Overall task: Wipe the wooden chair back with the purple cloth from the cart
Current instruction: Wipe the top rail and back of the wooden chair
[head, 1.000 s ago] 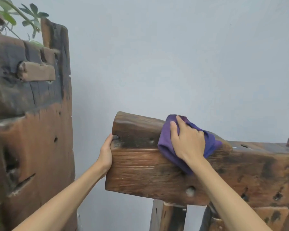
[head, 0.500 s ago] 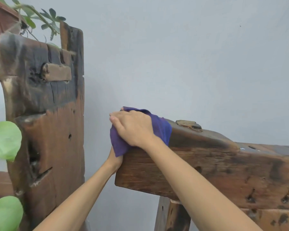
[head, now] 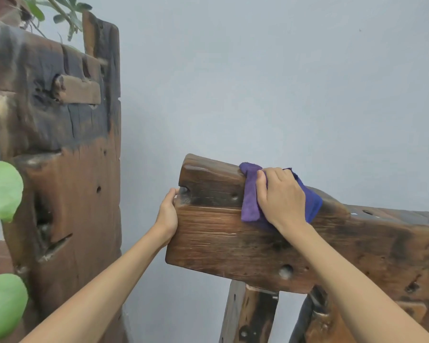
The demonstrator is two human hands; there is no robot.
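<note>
The right hand (head: 281, 198) lies palm-down on the purple cloth (head: 252, 196), fingers spread and curved over it, pressing it flat against the front face and top edge of the chair back (head: 221, 238) rather than pinching it. The cloth is bunched, folded over the top edge, with one flap hanging down left of the fingers and a darker corner sticking out to the right of the wrist. It sits on the upper part of the plank, a little in from the plank's left end. The left hand (head: 167, 215) grips that left end, thumb up near a dark notch in the wood and the palm wrapped against the end grain; its fingers go behind the plank and cannot be seen. Both forearms are bare and reach up from the bottom of the view. The chair back is a thick, weathered plank, brown with dark patches, knots and small holes, running off to the right; two rough wooden legs (head: 248, 315) join it below. To the left, apart from the chair, stands a tall slab (head: 67, 169) of the same worn wood, with green leaves (head: 1, 189) in front of it at the left edge and a thinner-leaved plant (head: 60, 11) above it. A plain grey wall (head: 258, 82) fills the background.
</note>
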